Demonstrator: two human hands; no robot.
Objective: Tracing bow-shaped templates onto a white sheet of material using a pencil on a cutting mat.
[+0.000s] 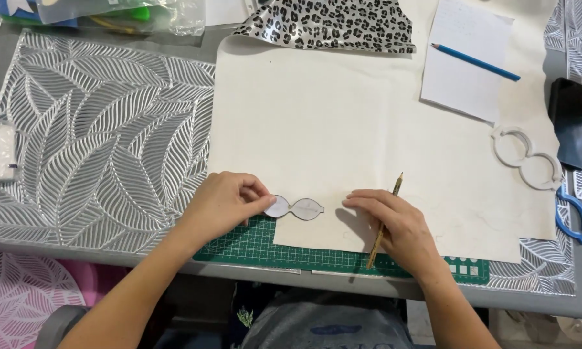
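Observation:
A small grey bow-shaped template (299, 208) lies at the near edge of a large cream sheet (342, 129). My left hand (226, 201) pinches the template's left lobe with thumb and fingers. My right hand (394, 223) rests flat on the sheet just right of the template, fingers pointing at it, with a yellow pencil (385, 220) tucked under the hand, tip pointing away from me. The sheet overlaps a green cutting mat (258, 245) at the table's front edge.
A leopard-print sheet (333, 24) lies at the back. Notepaper (462, 71) with a blue pencil (475, 62) is at back right. A white ring template (527, 158), a dark phone (570, 119) and a blue template (575, 216) sit at right. Silver leaf placemats (103, 142) cover the left.

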